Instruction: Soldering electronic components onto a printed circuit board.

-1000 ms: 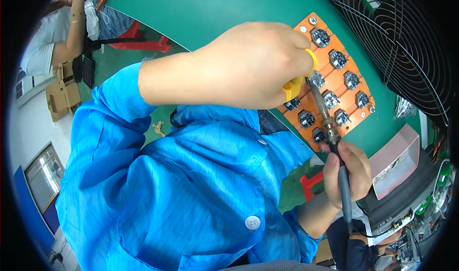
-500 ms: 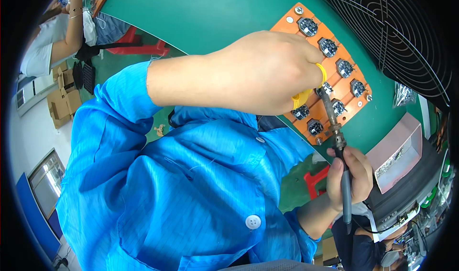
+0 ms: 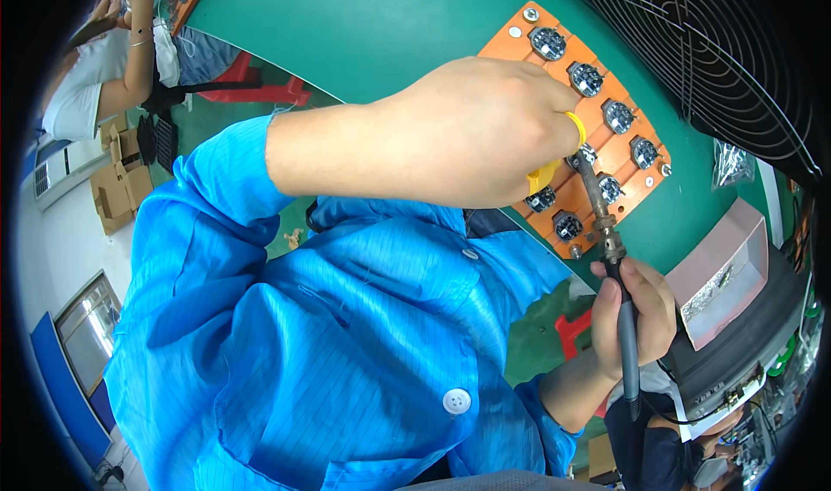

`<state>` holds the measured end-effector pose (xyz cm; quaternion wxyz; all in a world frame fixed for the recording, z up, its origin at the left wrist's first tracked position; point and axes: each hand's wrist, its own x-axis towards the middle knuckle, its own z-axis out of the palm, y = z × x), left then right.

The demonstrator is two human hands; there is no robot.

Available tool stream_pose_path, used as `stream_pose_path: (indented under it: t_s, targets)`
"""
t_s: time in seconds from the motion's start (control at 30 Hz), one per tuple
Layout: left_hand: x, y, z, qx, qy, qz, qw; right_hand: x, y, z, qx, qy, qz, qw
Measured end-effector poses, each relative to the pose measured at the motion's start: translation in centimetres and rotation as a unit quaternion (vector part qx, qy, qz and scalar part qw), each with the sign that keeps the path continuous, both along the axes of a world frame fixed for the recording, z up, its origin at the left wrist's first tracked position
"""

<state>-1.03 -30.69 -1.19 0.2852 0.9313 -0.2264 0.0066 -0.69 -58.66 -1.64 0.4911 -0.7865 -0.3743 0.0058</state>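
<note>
In my right hand (image 3: 640, 322) is a soldering iron (image 3: 628, 344), gripped by its dark handle. Its metal shaft slants up and left, the tip reaching one of the small round circuit boards (image 3: 584, 157) seated in an orange fixture plate (image 3: 606, 136). Over the left part of that plate lies my left hand (image 3: 498, 132), back of the hand up, fingers curled down beside the iron's tip. Yellow finger covers (image 3: 544, 179) show on it. The fingertips, and whatever they pinch, are hidden. Several more round boards, such as one at the top (image 3: 547, 43), sit in rows.
A black wire fan guard (image 3: 692, 41) stands beyond the plate on the green table (image 3: 363, 23). To the right are a clear plastic bag (image 3: 732, 164) and a pinkish open box (image 3: 723, 274) on a dark machine. Another person (image 3: 95, 84) sits at the far left.
The view has shifted slightly, so the plate and its boards appear a little up and left. Both hands and the soldering iron keep nearly the same pose.
</note>
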Motion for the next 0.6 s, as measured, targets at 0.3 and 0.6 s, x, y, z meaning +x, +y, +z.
stream_pose_path:
  t_s: [0.3, 0.6]
  targets:
    - [0.4, -0.3, 0.6, 0.017, -0.005, 0.013, 1.000, 0.1, 0.3, -0.6, 0.002, 0.001, -0.003, 1.000]
    - [0.2, -1.6, 0.2, -0.078, -0.056, -0.020, 0.995, -0.9, -3.2, -0.6, 0.068, -0.006, -0.065, 0.996]
